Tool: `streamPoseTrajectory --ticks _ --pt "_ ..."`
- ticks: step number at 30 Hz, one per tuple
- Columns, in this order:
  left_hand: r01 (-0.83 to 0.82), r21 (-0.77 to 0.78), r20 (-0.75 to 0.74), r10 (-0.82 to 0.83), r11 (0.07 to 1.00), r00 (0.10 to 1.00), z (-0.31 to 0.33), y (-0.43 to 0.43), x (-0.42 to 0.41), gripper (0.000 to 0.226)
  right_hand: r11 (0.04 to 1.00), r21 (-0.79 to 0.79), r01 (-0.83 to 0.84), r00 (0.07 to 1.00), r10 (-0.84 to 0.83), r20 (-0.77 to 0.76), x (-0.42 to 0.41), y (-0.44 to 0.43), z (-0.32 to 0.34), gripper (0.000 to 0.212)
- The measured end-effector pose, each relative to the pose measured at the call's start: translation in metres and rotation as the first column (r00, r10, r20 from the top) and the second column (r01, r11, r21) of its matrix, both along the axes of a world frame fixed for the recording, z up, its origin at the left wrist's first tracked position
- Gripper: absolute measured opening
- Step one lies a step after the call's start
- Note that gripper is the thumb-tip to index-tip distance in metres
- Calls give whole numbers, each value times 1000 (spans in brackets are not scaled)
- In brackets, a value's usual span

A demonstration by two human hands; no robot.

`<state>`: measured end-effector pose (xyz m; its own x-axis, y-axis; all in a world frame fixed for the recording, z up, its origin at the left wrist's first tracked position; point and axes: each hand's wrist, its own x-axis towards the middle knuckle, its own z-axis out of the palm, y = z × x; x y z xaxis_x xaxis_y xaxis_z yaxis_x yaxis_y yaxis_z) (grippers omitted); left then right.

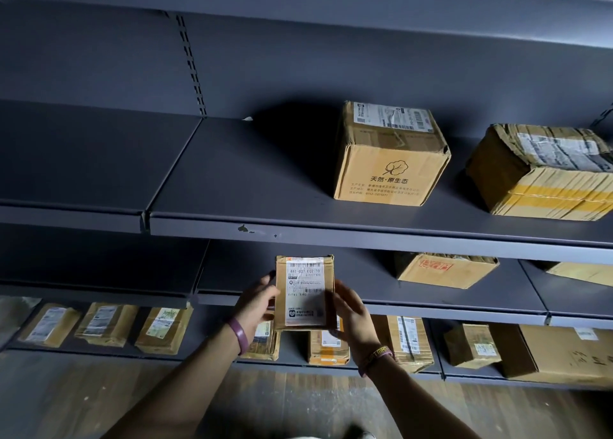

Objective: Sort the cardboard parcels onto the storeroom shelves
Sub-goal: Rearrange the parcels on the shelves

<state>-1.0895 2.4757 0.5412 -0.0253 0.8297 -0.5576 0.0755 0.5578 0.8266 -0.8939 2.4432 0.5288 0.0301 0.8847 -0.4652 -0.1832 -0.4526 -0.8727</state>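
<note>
Nearest the viewer, two bare forearms reach up and forward from the bottom of the view, over a wooden floor [298, 402]. Between them a small flat parcel [304, 292] is held upright in the air, its white shipping label turned toward the face — most likely so the code can be read before a shelf is chosen. The left hand [256, 302], a purple band on its wrist, holds the parcel's left edge; the right hand [352, 315], with a patterned wristband, holds the right edge, fingers curled round the side. Each grip is closed on the parcel, one per side, which keeps it steady and leaves the label uncovered. Behind the hands, the lowest shelf [212, 352] carries a row of small parcels lying flat, labels up, spaced apart so each can be read from above. The next shelf up [431, 309] holds a flat box with a red stamp [444, 271], off to the right. Higher and farther still, a broad dark shelf [232, 186] carries a square box printed with a tree logo [391, 159] and, well to its right, a taped box [544, 173] — its left stretch is bare. The parcel in hand belongs to no shelf yet; by size it seems to match the small ones below.
</note>
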Motion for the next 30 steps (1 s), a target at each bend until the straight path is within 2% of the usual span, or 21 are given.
streamPoseTrajectory --ticks 2,4,9,13,15,21,23,26,28,30 --pt "87 48 -52 -84 995 995 -1 9 2 48 999 14 -29 999 29 21 -1 9 -3 28" --pt "58 60 -63 -54 996 997 -6 19 4 56 998 39 -42 995 38 88 -2 21 -8 31" --pt "58 41 -84 -54 997 995 -31 36 11 61 990 78 -114 947 84 308 -4 45 -21 34" --pt "27 41 -131 -21 999 991 -50 45 15 65 995 78 -63 934 31 357 -5 58 -45 38" --pt "27 35 -126 -23 999 992 -58 49 16 67 993 77 -89 917 51 396 -8 63 -55 36" --pt "-29 0 -86 29 1000 996 -67 62 18 72 989 33 -143 896 115 428 -10 80 -63 52" --pt "-102 -32 -97 99 994 990 -67 61 16 64 991 -9 -132 898 123 422 -2 76 -61 57" --pt "-210 -116 -128 195 971 972 -61 47 20 36 994 -33 -105 899 109 424 19 65 -57 57" --pt "-172 -182 -99 156 968 983 -51 35 31 30 996 -42 -79 894 90 439 38 58 -52 54" --pt "-66 -217 -43 58 974 997 -42 27 44 27 998 -40 -45 894 58 445 55 54 -48 52"
